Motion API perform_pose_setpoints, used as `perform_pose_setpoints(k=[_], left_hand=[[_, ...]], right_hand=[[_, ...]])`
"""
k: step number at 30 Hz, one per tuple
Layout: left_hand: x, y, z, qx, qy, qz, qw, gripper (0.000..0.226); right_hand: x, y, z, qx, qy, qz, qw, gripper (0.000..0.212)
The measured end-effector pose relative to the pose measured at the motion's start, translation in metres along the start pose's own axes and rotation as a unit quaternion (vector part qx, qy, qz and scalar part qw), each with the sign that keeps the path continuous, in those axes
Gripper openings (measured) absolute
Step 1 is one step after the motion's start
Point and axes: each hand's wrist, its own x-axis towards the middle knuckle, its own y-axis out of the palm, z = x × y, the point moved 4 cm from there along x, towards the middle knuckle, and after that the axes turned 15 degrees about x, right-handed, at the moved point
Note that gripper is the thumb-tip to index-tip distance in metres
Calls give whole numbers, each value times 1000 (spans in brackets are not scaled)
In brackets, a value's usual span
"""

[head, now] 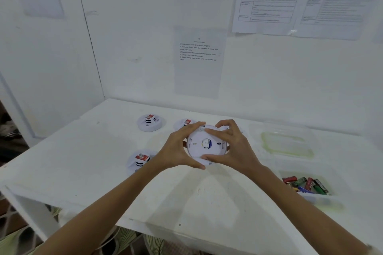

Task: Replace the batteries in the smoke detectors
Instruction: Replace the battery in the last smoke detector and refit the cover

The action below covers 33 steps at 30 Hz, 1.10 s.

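Gripping the smoke detector [204, 147] by its rim just above the middle of the table [99, 163], the left hand [176, 149] and right hand [233, 146] have their fingers curled tight round opposite sides. A hard twist on the smooth plastic could make it slip and drop onto the other detectors [151, 123] lying toward the back and left. Spent cells could also get mixed into the tub of batteries [306, 186] toward the right edge.

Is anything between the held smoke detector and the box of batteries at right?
Nothing visible does: only tabletop shows between the smoke detector, in the left hand and right hand, and the battery box.
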Motion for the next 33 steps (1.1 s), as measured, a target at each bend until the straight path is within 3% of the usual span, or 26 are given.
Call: perform_pose_setpoints(k=[4,8,16,20,26,33], left_hand=[[4,-5,0,-1,1,-24,1000,93],[9,-6,-1,-6,16,-31,999,96],[8,-2,-4,3,42,-52,998,97],[4,1,-2,1,43,-50,998,97],[3,3,3,17,26,-20,999,94],[-1,10,6,46,21,29,998,94]], right_hand=[[5,1,5,-149,-82,2,985,60],[7,1,3,-158,-112,27,981,55],[6,3,5,-166,-145,-3,975,58],[4,6,6,-166,-120,14,979,58],[11,0,3,-143,-32,189,971,71],[4,9,4,-133,-16,196,971,78]])
